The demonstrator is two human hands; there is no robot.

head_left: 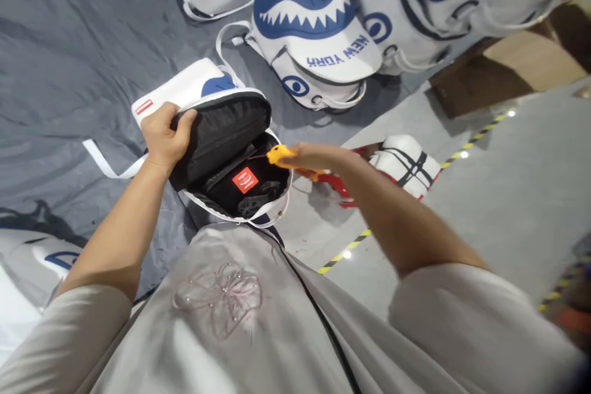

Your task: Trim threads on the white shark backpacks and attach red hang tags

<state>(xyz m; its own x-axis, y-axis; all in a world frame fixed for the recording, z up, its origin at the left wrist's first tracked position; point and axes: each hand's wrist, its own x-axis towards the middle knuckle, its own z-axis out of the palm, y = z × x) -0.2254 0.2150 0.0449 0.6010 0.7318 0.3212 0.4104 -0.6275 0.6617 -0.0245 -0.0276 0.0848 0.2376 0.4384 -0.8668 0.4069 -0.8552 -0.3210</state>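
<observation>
An unzipped white-and-blue backpack (pixel 231 91) lies before me, its flap lifted and its black lining showing. My left hand (pixel 162 135) pinches the edge of the flap on the left. Inside, a red square label (pixel 245 180) rests against the dark lining. My right hand (pixel 314 157) is closed around a yellow-orange hand tool (pixel 279 155), whose front end is over the right rim of the opening. A thin reddish line runs left from the tool's tip. The fingers of my right hand are mostly hidden, and the tool's exact kind is unclear.
Another backpack with jagged teeth and a NEW YORK brim (pixel 330 55) sits behind, among several similar bags. A grey sheet (pixel 69 74) covers the left side. Cardboard (pixel 503 68) and a red-and-white bundle (pixel 404 163) lie right, near yellow-black floor tape (pixel 346 251).
</observation>
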